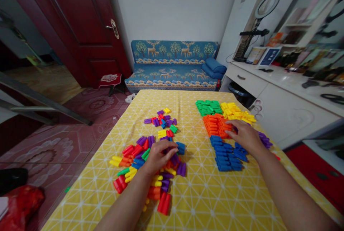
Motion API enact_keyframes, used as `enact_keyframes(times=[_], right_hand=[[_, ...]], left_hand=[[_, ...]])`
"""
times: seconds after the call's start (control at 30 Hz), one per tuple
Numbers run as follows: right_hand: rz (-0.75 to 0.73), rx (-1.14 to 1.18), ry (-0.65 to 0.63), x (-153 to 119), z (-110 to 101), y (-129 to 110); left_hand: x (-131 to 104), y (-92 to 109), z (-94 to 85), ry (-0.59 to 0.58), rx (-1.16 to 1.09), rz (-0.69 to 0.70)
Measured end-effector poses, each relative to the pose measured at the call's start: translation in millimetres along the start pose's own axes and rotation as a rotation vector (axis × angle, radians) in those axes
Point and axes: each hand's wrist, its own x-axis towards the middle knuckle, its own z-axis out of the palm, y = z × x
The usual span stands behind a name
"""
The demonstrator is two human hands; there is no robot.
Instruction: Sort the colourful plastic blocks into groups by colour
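Note:
Over a mixed heap of plastic building blocks in red, yellow, purple, green, orange and blue, my left hand is closed in a pinch. A blue block shows at its fingertips. My right hand reaches to the right edge of the orange blocks, thumb and forefinger about an orange block there, partly hidden by the fingers. Around that group lie green blocks, yellow blocks and blue blocks. Purple blocks are partly covered by my right forearm.
A yellow patterned cloth covers the table. Several mixed blocks lie farther back, left of centre. Beyond the table stands a blue sofa; a white dresser is on the right and a small stool at the left.

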Motion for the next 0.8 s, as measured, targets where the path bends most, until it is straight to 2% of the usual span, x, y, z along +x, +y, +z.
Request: enact_keyframes(times=[0.23, 0.63, 0.7, 0.8], right_hand=[[-0.041, 0.044, 0.008, 0, 8, 1], [-0.036, 0.091, 0.06, -5, 8, 5], [-0.019, 0.115, 0.069, -3, 3, -3], [0.04, 0.232, 0.134, 9, -13, -35]], left_hand=[[0, -1, 0.1, 0.006, 0.001, 0.006], [1, 0, 0.4, 0.011, -0.004, 0.011], [1, -1, 0.6, 0.011, -0.004, 0.014], [0, -2, 0.7, 0.008, -0.006, 0.009]])
